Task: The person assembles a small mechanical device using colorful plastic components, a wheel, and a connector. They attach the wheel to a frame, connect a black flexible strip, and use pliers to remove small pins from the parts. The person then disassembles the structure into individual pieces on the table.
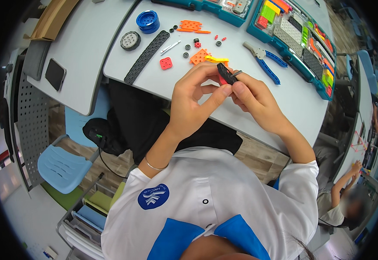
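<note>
Both my hands meet over the table's near edge around a small black building piece (226, 73) with a bit of red beneath it. My left hand (193, 97) pinches it between thumb and fingers. From the other side, my right hand (258, 99) grips the same piece, and a short grey pin or axle (237, 73) sticks out by its fingertips. Just beyond my hands lie a yellow curved part (217, 59) and an orange perforated plate (200, 56). A red square plate (166, 63) is left of them, near a long black perforated beam (148, 56).
Blue-handled pliers (268, 65) lie to the right, before a teal case (299, 60) of coloured parts. Back left are a blue wheel (148, 21), a grey wheel (130, 40) and orange plates (190, 25). A phone (55, 74) rests on the neighbouring table. Another person (345, 203) sits far right.
</note>
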